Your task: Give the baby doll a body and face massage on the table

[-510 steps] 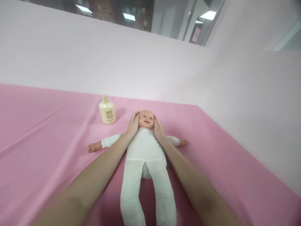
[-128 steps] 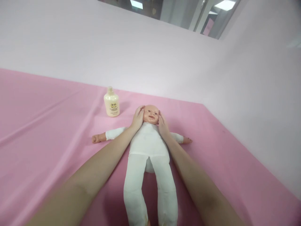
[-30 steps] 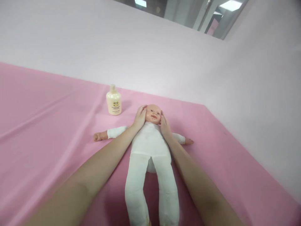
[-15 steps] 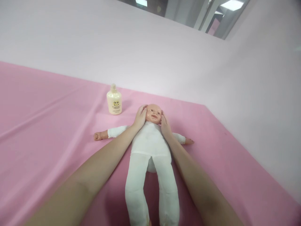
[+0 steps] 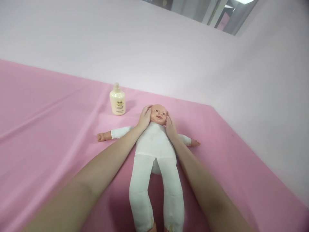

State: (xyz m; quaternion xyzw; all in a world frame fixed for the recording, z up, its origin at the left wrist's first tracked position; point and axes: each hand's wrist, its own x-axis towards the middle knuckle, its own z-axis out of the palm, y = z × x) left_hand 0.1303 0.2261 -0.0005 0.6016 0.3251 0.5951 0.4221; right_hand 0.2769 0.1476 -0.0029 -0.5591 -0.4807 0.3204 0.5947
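So I'm leaning over the tabletop (image 5: 36, 106), which is covered in a pink cloth, and the baby doll (image 5: 154, 145) is lying flat on its back in the middle of it, arms out to the sides, legs pointing toward me. I'm cupping the doll's head (image 5: 158, 113) with both hands: my left hand (image 5: 144, 118) is curving around one cheek and my right hand (image 5: 171, 126) is resting against the other, fingers relaxed and open rather than clenched, just touching, not squeezing. I'd say the way to do this bit well is keeping the pressure light and even on both sides, gliding with the flats of the fingers so the head isn't rolling one way, and keeping my forearms low alongside the body so nothing is dragging on the white suit. The cream lotion bottle (image 5: 117, 100) is standing upright just beyond the doll's shoulder, near but not touching. Compared with half a second ago, hardly anything is changing: my hands are still sitting on the same spots, and the view is just tipping down a little.
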